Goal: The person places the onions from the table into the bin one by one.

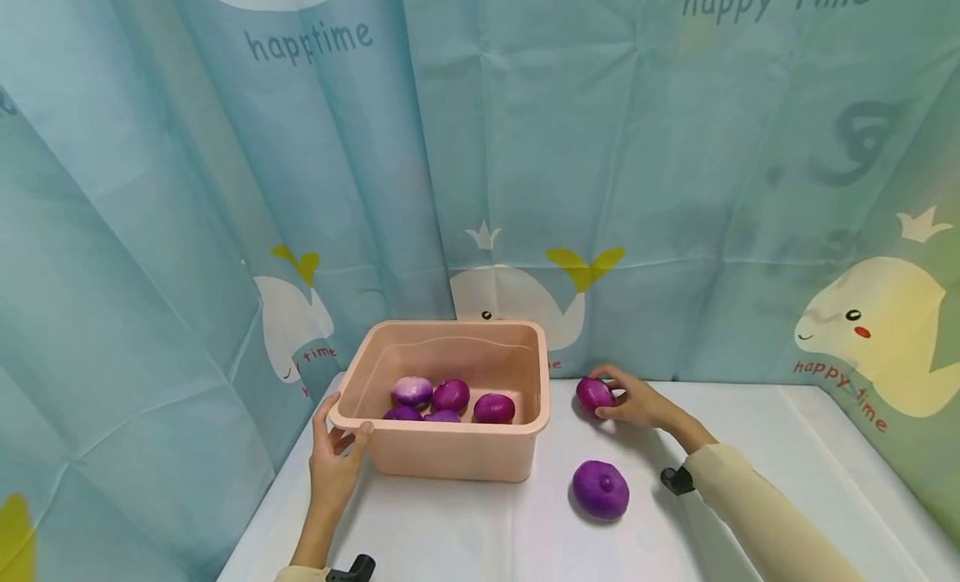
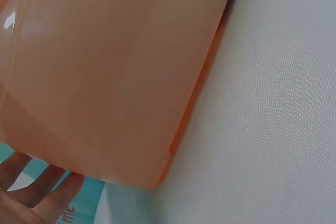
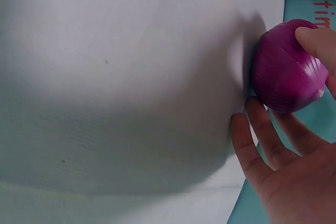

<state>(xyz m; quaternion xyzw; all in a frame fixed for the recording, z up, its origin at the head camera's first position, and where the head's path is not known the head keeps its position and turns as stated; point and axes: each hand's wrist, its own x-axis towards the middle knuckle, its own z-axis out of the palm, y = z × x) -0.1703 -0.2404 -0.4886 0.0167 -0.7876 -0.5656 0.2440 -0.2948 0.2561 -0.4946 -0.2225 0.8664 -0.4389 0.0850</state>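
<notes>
A pink plastic bin [image 1: 457, 453] stands on the white table, with several red onions in its bottom, among them a glossy one [image 1: 494, 408] on the right and a paler one [image 1: 412, 391] at the left. My left hand [image 1: 334, 461] grips the bin's front left corner, thumb at the front rim and fingers along the left side. To the right of the bin, my right hand [image 1: 633, 401] pinches another red onion [image 1: 595, 396] between thumb and fingers; the right wrist view shows this onion [image 3: 289, 69] close up. Nearer the front lies a squat, dark purple onion-like vegetable [image 1: 600, 490], untouched.
A blue-green curtain [image 1: 525, 148] printed with whales hangs directly behind the table [image 1: 757, 449] and along both sides. Black wrist straps [image 1: 677, 481] show at both sleeves.
</notes>
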